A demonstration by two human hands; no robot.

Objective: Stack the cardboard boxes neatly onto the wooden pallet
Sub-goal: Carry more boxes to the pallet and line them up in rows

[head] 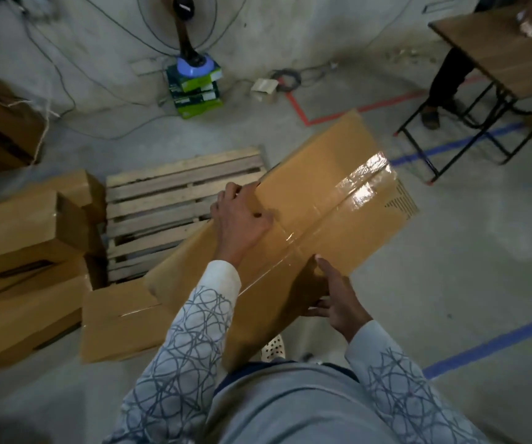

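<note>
Head view: my left hand (242, 216) is clamped on the carried box (316, 200), fingers hooked over its far long edge, wrist bent, forearm reaching across the top face. My right hand (338, 299) is lower, on the near-right side, palm flat against the cardboard, fingers spread and going under, thumb up by the top edge. So the hands are well apart, one pulling from above, one propping from below. I judge that grip is there because the box is long and would swing otherwise.

The box is in the air, tilted, shiny taped seam up, far end pointing away right. Its near-left part overlaps the right side of the wooden pallet (175, 200), which lies on the floor ahead-left; no box on the slats I can see.

More boxes wait off the pallet: a box stack (24, 238) touching its left side and a floor box (120, 322) just before its near edge. Farther out, a fan (191, 52) on green cartons and a table (508, 49) at upper right.
</note>
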